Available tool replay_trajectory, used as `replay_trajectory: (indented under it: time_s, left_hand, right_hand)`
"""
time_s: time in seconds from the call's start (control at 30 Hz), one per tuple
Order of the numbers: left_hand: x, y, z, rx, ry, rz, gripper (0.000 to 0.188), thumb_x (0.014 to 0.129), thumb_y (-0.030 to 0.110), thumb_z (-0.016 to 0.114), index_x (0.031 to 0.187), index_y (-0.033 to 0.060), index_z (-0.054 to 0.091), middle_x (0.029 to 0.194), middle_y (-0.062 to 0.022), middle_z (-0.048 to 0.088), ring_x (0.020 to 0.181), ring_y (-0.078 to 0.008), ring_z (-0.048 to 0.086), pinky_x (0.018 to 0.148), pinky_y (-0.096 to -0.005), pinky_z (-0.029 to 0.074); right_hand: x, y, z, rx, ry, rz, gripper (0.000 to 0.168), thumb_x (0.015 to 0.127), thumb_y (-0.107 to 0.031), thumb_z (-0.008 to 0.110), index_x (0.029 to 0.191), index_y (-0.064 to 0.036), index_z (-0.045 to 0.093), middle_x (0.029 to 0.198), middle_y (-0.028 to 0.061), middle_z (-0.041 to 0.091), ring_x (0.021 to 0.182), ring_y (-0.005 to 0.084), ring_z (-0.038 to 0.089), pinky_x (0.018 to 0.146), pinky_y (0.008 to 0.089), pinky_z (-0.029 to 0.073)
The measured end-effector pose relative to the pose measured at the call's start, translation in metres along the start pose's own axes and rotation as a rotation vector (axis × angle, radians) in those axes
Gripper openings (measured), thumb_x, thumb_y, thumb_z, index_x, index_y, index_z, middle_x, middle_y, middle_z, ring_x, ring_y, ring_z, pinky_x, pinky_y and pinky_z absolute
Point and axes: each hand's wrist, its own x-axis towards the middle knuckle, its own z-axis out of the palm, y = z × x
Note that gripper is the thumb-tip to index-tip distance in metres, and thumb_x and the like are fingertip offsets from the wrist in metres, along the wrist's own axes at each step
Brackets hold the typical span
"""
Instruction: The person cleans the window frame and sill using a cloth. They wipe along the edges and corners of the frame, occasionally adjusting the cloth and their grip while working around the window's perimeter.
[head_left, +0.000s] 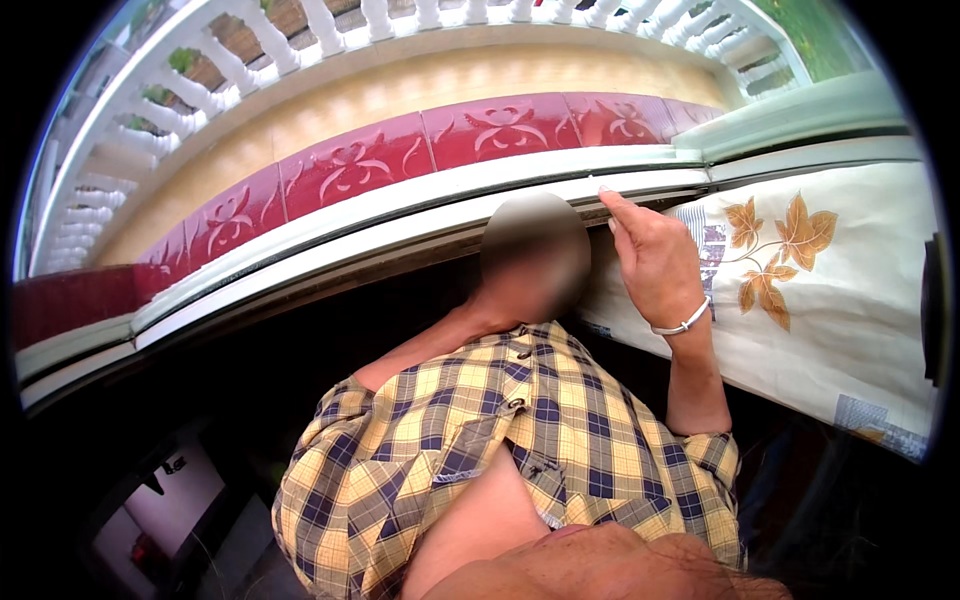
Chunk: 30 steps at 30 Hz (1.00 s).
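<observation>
My right hand (658, 259), with a white bracelet (684, 320) at its wrist, reaches to the inner edge of a white window frame (420, 204). The index finger points forward with its tip at or just over the frame edge. Its thumb is apart from that finger, with nothing visible between them; the palm side is hidden. From the left, my forearm (427, 341) bends in towards the middle. A blurred patch covers my left hand, so its fingers and anything in them cannot be made out.
Beyond the frame are dark red patterned tiles (360, 165), a beige ledge (495, 71) and a white balustrade (322, 30). To the right lies a cream cloth (847, 300) printed with brown leaves, beside a pale frame section (795, 120). Deep shadow covers the lower left.
</observation>
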Motion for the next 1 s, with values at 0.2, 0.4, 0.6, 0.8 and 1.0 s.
replay_trajectory:
  time_s: [0.2, 0.4, 0.6, 0.8, 1.0]
  left_hand:
    - [-0.017, 0.005, -0.008, 0.024, -0.122, -0.154, 0.056, 0.084, 0.015, 0.069, 0.137, 0.0032, 0.056, 0.121, -0.0233, 0.064, 0.102, -0.0376, 0.069, 0.086, -0.04, 0.057]
    - [-0.054, 0.002, -0.013, 0.181, 0.187, -0.216, 0.054, 0.082, 0.014, 0.068, 0.133, 0.0011, 0.059, 0.12, -0.0227, 0.067, 0.107, -0.0361, 0.069, 0.093, -0.0405, 0.056]
    - [-0.052, -0.028, -0.021, 0.123, 0.214, -0.245, 0.049, 0.081, 0.016, 0.069, 0.127, -0.0003, 0.061, 0.107, -0.0228, 0.069, 0.097, -0.0376, 0.07, 0.085, -0.0414, 0.057]
    - [-0.079, -0.054, 0.001, 0.134, 0.389, -0.226, 0.053, 0.08, 0.021, 0.067, 0.128, -0.0002, 0.062, 0.107, -0.0227, 0.069, 0.094, -0.0382, 0.07, 0.082, -0.0418, 0.058]
    - [-0.1, -0.056, 0.004, 0.079, 0.397, -0.38, 0.055, 0.08, 0.017, 0.068, 0.13, -0.0041, 0.06, 0.122, -0.0266, 0.065, 0.11, -0.0379, 0.067, 0.096, -0.0408, 0.055]
  right_hand:
    - [0.004, -0.042, 0.024, 0.062, -0.086, -0.118, 0.031, 0.093, -0.009, 0.058, 0.123, -0.009, 0.066, 0.082, 0.0179, 0.067, 0.075, 0.0387, 0.067, 0.066, 0.0468, 0.054]
    - [0.002, -0.006, 0.023, 0.005, 0.009, -0.107, 0.028, 0.096, -0.012, 0.055, 0.122, -0.012, 0.066, 0.079, 0.0179, 0.068, 0.073, 0.0378, 0.068, 0.064, 0.0488, 0.054]
    - [0.042, -0.061, 0.082, -0.1, 0.005, -0.221, 0.033, 0.094, -0.012, 0.061, 0.126, -0.014, 0.066, 0.082, 0.0156, 0.068, 0.073, 0.0371, 0.066, 0.066, 0.0469, 0.052]
    - [0.049, -0.03, 0.081, -0.143, 0.029, -0.276, 0.028, 0.095, -0.011, 0.058, 0.121, -0.014, 0.068, 0.081, 0.0153, 0.068, 0.074, 0.0359, 0.067, 0.065, 0.0467, 0.053]
    - [0.051, -0.038, 0.107, -0.188, -0.089, -0.442, 0.027, 0.093, -0.011, 0.059, 0.118, -0.014, 0.068, 0.082, 0.0146, 0.068, 0.075, 0.0365, 0.066, 0.064, 0.0469, 0.051]
